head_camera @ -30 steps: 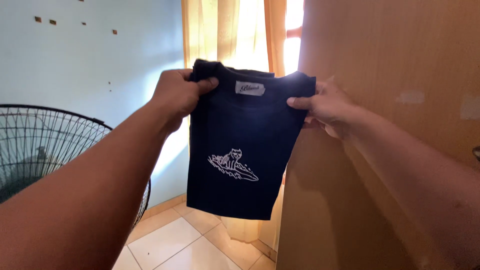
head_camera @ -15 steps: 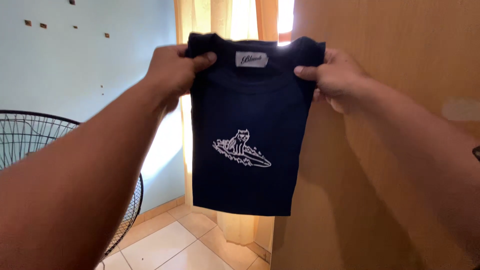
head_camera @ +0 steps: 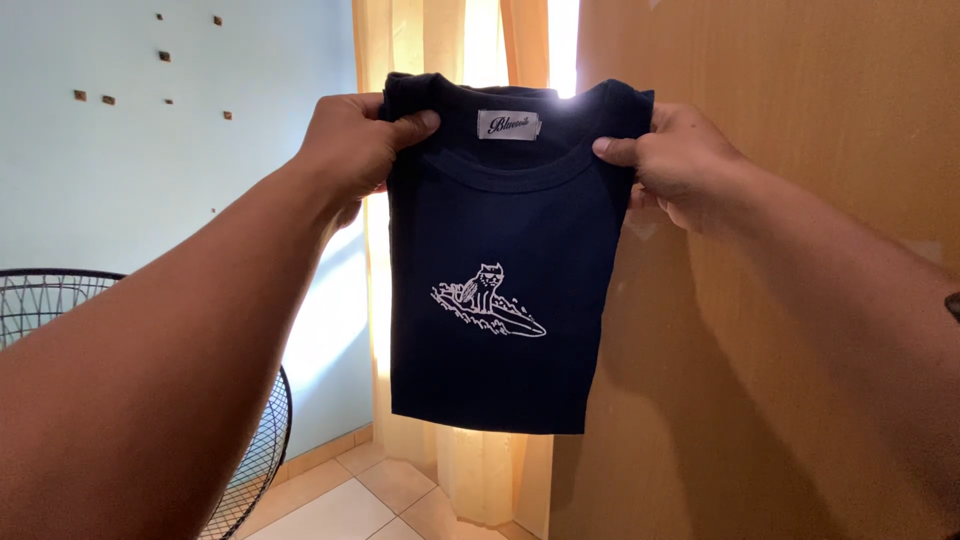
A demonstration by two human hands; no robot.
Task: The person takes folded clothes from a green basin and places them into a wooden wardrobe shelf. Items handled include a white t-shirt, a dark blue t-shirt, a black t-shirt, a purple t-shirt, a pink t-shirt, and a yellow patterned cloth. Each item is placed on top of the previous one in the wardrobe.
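A small dark navy T-shirt point(head_camera: 500, 230) hangs in the air in front of me, folded narrow, with a white neck label and a white line drawing of an animal on a board. My left hand point(head_camera: 350, 150) pinches its left shoulder between thumb and fingers. At the opposite shoulder my right hand point(head_camera: 675, 160) grips the cloth the same way. Both arms are stretched out at about head height, and the shirt's lower hem hangs free above the floor.
A tall brown wooden panel point(head_camera: 800, 250) fills the right side, close behind the shirt. Yellow curtains point(head_camera: 440, 50) with bright light stand behind it. A black wire fan guard point(head_camera: 60, 300) sits low at the left against a pale blue wall point(head_camera: 150, 180). Beige floor tiles point(head_camera: 350, 500) lie below.
Both hands have lifted the shirt higher and levelled it, so the shoulders now sit even. The view has tilted up a little, and the fan has dropped lower in the picture.
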